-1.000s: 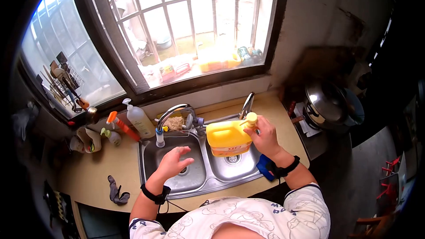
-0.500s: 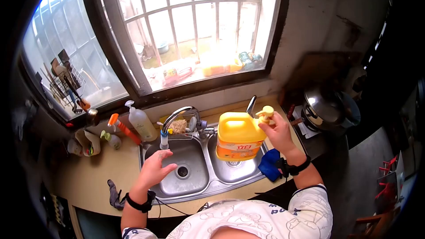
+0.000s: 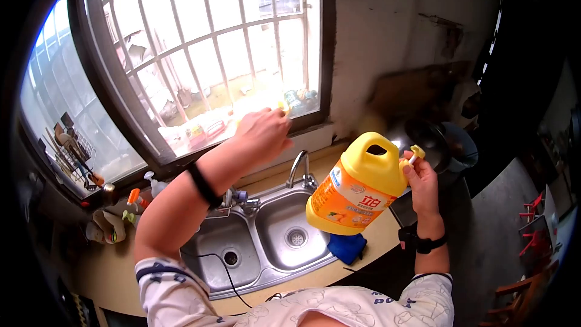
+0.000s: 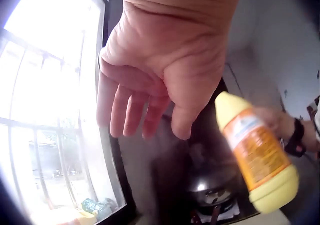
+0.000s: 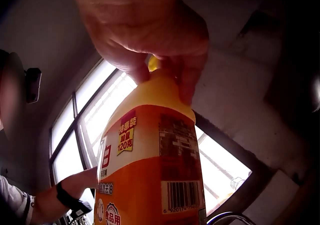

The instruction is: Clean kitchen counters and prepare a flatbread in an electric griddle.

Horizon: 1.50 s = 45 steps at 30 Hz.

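Note:
A large yellow detergent jug (image 3: 357, 191) with an orange label and a pump top (image 3: 416, 154) is held up over the right side of the sink, tilted. My right hand (image 3: 422, 184) grips it by the neck, just below the pump; the right wrist view shows fingers and thumb around the neck of the jug (image 5: 150, 150). Raised in front of the window is my left hand (image 3: 263, 136), holding nothing. Its fingers hang loosely bent in the left wrist view, with the jug (image 4: 260, 160) off to one side.
Below is a double steel sink (image 3: 257, 254) with a curved faucet (image 3: 298, 166). A blue cloth (image 3: 347, 248) lies at its right edge. An orange-topped spray bottle (image 3: 136, 197) stands on the left counter. A barred window (image 3: 212, 30) is ahead, and a lidded pot sits at right.
My right hand has lifted the jug from over the right basin, up and to the right. My left hand has risen from the left basin toward the window. The head view has shifted right.

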Tool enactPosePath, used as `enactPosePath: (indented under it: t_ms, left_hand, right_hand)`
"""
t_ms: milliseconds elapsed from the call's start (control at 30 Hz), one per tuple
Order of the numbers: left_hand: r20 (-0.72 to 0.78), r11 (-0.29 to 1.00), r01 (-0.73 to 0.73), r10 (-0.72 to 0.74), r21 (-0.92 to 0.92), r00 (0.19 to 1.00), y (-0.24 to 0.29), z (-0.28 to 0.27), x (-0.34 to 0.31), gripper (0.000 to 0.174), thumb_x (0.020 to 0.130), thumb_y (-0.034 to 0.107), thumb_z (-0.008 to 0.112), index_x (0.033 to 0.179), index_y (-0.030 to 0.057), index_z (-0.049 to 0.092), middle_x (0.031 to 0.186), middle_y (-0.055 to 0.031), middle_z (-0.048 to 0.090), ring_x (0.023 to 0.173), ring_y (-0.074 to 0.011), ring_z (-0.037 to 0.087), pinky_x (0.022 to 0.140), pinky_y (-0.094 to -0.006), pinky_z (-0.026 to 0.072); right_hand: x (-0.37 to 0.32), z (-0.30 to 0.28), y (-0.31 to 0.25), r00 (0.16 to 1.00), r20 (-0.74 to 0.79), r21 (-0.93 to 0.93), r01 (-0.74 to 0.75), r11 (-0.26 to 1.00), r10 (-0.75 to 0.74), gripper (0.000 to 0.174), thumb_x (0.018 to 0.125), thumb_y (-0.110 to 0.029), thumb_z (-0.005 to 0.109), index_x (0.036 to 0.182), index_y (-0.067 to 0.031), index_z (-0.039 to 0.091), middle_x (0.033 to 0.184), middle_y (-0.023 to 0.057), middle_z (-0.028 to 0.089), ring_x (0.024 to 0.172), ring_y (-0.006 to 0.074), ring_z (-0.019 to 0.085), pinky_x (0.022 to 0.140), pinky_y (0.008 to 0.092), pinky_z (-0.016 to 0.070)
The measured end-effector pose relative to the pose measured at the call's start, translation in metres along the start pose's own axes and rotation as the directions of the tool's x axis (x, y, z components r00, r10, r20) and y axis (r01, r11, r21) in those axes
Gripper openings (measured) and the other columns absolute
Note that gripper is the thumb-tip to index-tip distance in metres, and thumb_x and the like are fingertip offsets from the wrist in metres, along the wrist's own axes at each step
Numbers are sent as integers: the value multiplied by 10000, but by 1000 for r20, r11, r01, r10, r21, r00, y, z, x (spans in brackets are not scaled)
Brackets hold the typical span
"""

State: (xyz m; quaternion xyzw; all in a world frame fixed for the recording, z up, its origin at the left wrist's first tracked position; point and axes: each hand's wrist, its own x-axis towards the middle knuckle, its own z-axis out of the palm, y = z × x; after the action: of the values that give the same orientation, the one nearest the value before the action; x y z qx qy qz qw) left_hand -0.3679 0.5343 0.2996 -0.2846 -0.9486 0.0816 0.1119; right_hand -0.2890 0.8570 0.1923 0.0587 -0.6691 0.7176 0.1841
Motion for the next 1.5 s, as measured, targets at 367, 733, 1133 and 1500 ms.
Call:
enactPosePath:
  t_ms: [367, 733, 1133, 1500]
  left_hand:
    - [-4, 800, -192, 237, 568, 972, -7, 80, 220, 473, 806, 290, 587, 1217, 76, 495, 1400, -111, 342, 1335, -229, 230, 1078, -418, 206]
    - [-200, 662, -65, 318, 747, 927, -29, 115, 305, 135, 768, 174, 527, 837, 145, 640, 894, -10, 550, 979, -180, 480, 903, -350, 315]
    - [-262, 566, 28, 336, 824, 905, -16, 113, 312, 154, 756, 215, 545, 854, 181, 659, 898, 6, 544, 946, -183, 488, 871, -379, 341]
    - [-536, 982, 184, -179, -44, 825, -10, 99, 262, 463, 762, 254, 602, 1153, 29, 498, 1105, -125, 488, 1076, -285, 434, 927, -371, 368]
  right_hand:
    - [14, -74, 63, 971, -190, 157, -114, 981, 143, 340, 869, -58, 577, 1188, 31, 497, 1066, 67, 560, 949, 114, 544, 859, 229, 431]
    - [30, -94, 101, 976, -176, 221, -88, 971, 129, 373, 856, -78, 603, 1191, 38, 488, 1020, 57, 574, 930, 103, 531, 858, 234, 423]
    - [57, -65, 81, 976, -198, 161, -56, 985, 88, 365, 867, -77, 587, 1202, 25, 486, 1002, 40, 576, 918, 103, 547, 854, 237, 439]
    - [60, -59, 84, 986, -146, 113, -58, 992, 74, 377, 870, -100, 591, 1209, 20, 480, 1005, 36, 573, 931, 103, 539, 862, 242, 432]
